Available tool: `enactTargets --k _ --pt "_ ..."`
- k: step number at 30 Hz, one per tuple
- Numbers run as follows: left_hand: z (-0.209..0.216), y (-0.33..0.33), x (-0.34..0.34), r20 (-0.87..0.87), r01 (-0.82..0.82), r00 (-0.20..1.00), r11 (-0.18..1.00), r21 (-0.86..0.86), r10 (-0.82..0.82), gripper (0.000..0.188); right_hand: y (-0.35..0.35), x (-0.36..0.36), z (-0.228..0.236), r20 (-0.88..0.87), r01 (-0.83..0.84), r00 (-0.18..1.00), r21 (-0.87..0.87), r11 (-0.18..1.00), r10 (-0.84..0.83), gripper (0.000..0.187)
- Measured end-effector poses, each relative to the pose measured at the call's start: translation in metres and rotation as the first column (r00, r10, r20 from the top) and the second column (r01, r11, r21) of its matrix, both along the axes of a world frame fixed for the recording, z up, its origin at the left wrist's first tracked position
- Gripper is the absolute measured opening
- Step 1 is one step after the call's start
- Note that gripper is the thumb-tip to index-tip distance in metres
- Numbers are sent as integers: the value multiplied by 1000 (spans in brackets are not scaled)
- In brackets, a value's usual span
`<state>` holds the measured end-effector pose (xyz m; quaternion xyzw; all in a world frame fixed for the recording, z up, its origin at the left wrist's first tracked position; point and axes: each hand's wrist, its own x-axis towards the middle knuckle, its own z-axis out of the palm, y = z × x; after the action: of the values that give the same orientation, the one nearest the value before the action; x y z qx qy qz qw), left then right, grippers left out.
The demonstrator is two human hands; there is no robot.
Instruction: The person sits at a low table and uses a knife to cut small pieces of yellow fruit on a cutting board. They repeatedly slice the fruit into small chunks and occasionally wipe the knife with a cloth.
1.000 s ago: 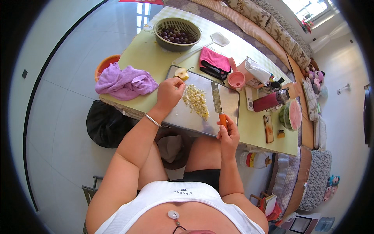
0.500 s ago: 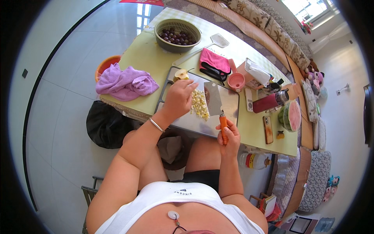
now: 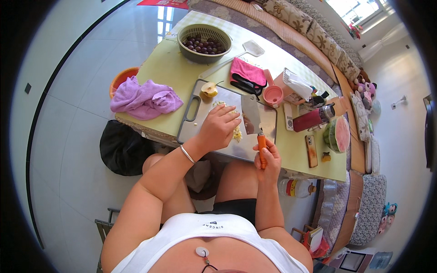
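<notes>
We see pale walls (image 3: 393,141) and a glossy, light-tiled floor (image 3: 73,123) bearing bright reflections. At upper right, we note a daylit window (image 3: 357,10) with a sheer white curtain (image 3: 386,48) nearby; a sofa (image 3: 282,32) with floral cushions (image 3: 324,38) extends behind a pale-green table (image 3: 161,68).
</notes>
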<state>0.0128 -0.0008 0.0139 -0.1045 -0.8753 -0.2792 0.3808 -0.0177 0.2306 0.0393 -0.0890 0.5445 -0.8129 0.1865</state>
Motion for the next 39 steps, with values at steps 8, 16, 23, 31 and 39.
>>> enactTargets --k 8,16,23,31,39 --pt "5 9 0 -9 -60 998 997 -41 59 35 -7 3 2 9 -24 1000 35 999 24 38" --pt "3 11 0 16 -42 999 997 -72 43 34 -5 -2 5 -33 3 999 24 1000 -2 38" --pt "-1 -2 -1 65 -142 987 985 -93 148 23 -5 -1 3 -37 68 997 36 997 -66 37" --pt "1 -43 -6 -27 -231 959 832 505 283 11 -19 27 -10 31 -175 984 107 979 173 38" --pt "6 -65 1 -64 -238 922 690 684 382 10 -32 42 -20 110 -382 924 208 900 367 39"
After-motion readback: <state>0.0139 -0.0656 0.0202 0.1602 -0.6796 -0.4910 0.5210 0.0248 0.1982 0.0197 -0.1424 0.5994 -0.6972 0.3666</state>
